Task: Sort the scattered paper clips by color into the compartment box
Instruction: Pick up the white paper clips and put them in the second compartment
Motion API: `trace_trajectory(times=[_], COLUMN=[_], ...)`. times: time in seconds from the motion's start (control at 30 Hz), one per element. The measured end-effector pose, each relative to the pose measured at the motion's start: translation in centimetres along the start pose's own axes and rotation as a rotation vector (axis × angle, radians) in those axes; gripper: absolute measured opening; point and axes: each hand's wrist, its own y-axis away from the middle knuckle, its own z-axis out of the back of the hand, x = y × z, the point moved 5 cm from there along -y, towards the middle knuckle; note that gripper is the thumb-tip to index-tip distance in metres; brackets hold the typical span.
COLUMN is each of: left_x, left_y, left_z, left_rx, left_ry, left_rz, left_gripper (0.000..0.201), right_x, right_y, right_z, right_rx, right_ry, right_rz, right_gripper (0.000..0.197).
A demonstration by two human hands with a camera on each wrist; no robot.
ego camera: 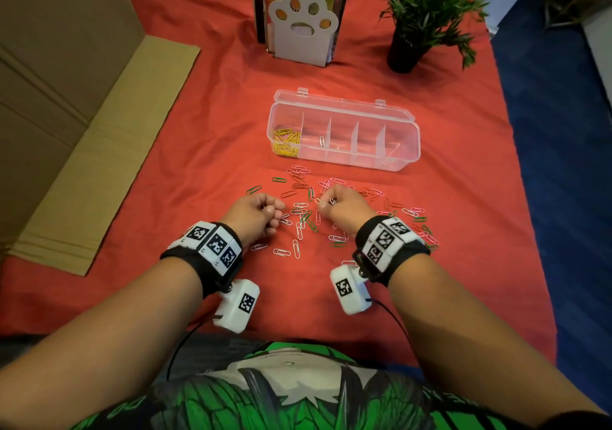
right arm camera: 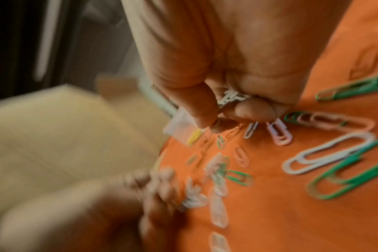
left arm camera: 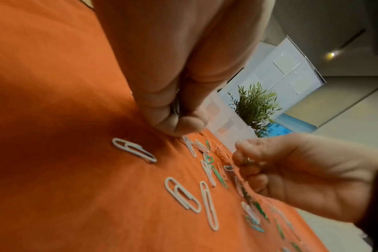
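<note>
The clear compartment box (ego camera: 402,151) lies open on the red cloth, with yellow clips (ego camera: 286,143) in its leftmost cell and one white clip (ego camera: 322,141) in the second. White, pink, green and red paper clips (ego camera: 299,231) are scattered in front of it. My right hand (ego camera: 328,199) is over the pile and grips a small bunch of white clips (right arm camera: 231,98) in curled fingers. My left hand (ego camera: 275,213) is curled just left of the pile, knuckles near the cloth; thin clip wire (left arm camera: 176,105) shows between its fingers, colour unclear.
A paw-shaped bookend (ego camera: 303,25) with books and a potted plant (ego camera: 427,9) stand behind the box. Flattened cardboard (ego camera: 109,138) lies at the left. The table's right edge drops to blue floor (ego camera: 563,165).
</note>
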Motion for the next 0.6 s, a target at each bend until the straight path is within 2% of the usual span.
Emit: trace_trajectory(times=[0.13, 0.23, 0.3, 0.4, 0.43, 0.53, 0.6], left_x=[-1.0, -1.1, -0.9, -0.6, -0.5, -0.5, -0.3], left_y=[-0.4, -0.1, -0.2, -0.3, -0.3, -0.1, -0.2], left_z=[0.6, -0.1, -0.4, -0.6, -0.6, 0.1, 1.0], left_rx=[-0.100, -0.077, -0.066, -0.046, -0.041, -0.059, -0.048], left_ry=[-0.551, -0.827, -0.877, -0.921, -0.927, -0.806, -0.561], left_rz=[-0.232, -0.377, -0.412, -0.414, -0.415, -0.390, -0.299], left_gripper=[0.009, 0.019, 0.017, 0.009, 0.009, 0.006, 0.005], right_x=[-0.4, 0.1, 0.2, 0.8, 1.2, 1.8, 1.9], right_y=[0.4, 0.6, 0.6, 0.3, 0.3, 0.3, 0.0], right_z=[0.1, -0.1, -0.7, -1.6, -2.0, -2.8, -2.8], right_rx=[0.096, 0.162, 0.162, 0.091, 0.069, 0.038, 0.038], right_ry=[-0.601, -0.873, -0.774, -0.226, -0.137, -0.197, -0.308], right_rz=[-0.097, -0.157, -0.181, -0.056, -0.004, 0.020, -0.024], right_gripper=[0.026, 0.020, 0.019, 0.027, 0.031, 0.032, 0.031])
